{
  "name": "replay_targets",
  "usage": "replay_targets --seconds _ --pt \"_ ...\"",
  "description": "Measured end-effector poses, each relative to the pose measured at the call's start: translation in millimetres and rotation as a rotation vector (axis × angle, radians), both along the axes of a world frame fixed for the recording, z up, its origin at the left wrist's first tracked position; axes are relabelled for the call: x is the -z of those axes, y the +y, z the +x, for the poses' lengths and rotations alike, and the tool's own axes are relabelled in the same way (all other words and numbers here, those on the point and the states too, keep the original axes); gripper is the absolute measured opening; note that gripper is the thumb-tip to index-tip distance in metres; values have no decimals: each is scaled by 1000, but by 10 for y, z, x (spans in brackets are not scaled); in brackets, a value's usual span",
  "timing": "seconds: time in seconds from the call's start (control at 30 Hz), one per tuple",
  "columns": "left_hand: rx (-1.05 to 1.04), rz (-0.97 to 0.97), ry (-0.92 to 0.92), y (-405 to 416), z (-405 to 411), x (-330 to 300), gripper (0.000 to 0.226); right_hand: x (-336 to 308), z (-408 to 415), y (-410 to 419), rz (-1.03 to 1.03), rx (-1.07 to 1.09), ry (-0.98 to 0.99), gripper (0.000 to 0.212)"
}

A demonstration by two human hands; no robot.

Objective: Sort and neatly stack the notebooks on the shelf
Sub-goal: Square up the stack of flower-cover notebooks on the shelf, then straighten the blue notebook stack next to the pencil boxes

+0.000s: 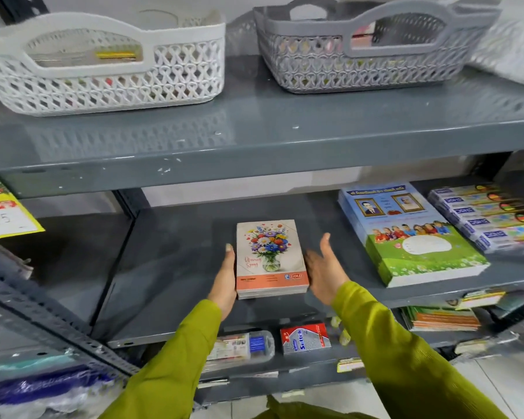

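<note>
A small stack of notebooks (270, 258) with a flower-vase cover and orange bottom band lies on the grey middle shelf (176, 267). My left hand (224, 279) lies flat against the stack's left edge, fingers straight. My right hand (325, 267) is open at the stack's right side, palm turned toward it, fingers spread, close to or just touching the edge. A thicker stack of larger notebooks (409, 234) with a blue and green cover lies to the right on the same shelf.
Boxes of crayons or pencils (490, 216) sit at the far right. On the shelf above stand a white basket (103, 62) and a grey basket (366, 46). Below are a red box (304, 337), a clear pouch (242, 347) and orange booklets (442, 320). A yellow price tag (3, 213) hangs left.
</note>
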State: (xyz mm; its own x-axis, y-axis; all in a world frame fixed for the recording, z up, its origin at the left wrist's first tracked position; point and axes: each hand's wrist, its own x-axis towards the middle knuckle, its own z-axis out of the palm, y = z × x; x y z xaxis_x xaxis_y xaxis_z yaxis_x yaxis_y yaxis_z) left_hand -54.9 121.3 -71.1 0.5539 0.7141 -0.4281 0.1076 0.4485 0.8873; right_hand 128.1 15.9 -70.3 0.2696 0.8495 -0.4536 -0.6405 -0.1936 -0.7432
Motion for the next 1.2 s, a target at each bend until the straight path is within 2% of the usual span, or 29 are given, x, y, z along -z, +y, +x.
replay_targets --seconds 0.13,0.2,0.23,0.27,0.33,0.37,0.43,0.5,0.53,0.6,0.67,0.73,0.77,0.87,0.97,1.07,1.2 --pt "-13 31 112 -16 55 -54 73 -81 51 -95 -55 -47 -48 101" --pt "-34 63 198 1 58 -158 77 -193 132 -135 -83 -54 -122 99" --pt "-53 120 264 8 102 -210 78 -263 232 -178 -111 -32 -227 93" --pt "-93 228 340 6 157 -263 77 -320 360 -245 -139 22 -382 85" --pt "-195 600 433 -117 376 -417 62 -425 813 -480 -194 228 -666 72" --pt "-220 737 406 -230 528 -496 52 -485 1070 -622 -224 324 -749 68" --pt "-170 804 290 -481 931 -564 39 -567 1629 -922 -295 415 -935 59" --pt "-44 725 209 -761 1403 -504 40 -592 2190 -1175 -471 381 -1087 56" --pt "16 646 191 -907 1601 -473 42 -563 2423 -1267 -557 346 -1094 61" --pt "79 399 155 -1144 1943 -367 47 -505 2738 -1435 -667 269 -957 79" --pt "113 220 100 -1341 2194 -232 44 -404 2893 -1575 -589 222 -764 88" --pt "113 116 36 -1504 2358 -114 50 -301 2966 -1637 -454 185 -613 85" --pt "100 94 10 -1579 2416 -58 51 -258 3002 -1651 -407 187 -552 84" --pt "53 92 -25 -1727 2496 14 34 -236 3020 -1646 -316 187 -366 85" --pt "17 71 -42 -1783 2524 -22 52 -238 2993 -1677 -191 146 -152 88" --pt "-13 12 -53 -1764 2458 -33 72 -235 2951 -1658 -156 111 -125 90" --pt "-53 -54 -119 -1673 2276 -74 66 -188 2785 -1554 -177 16 -113 93"
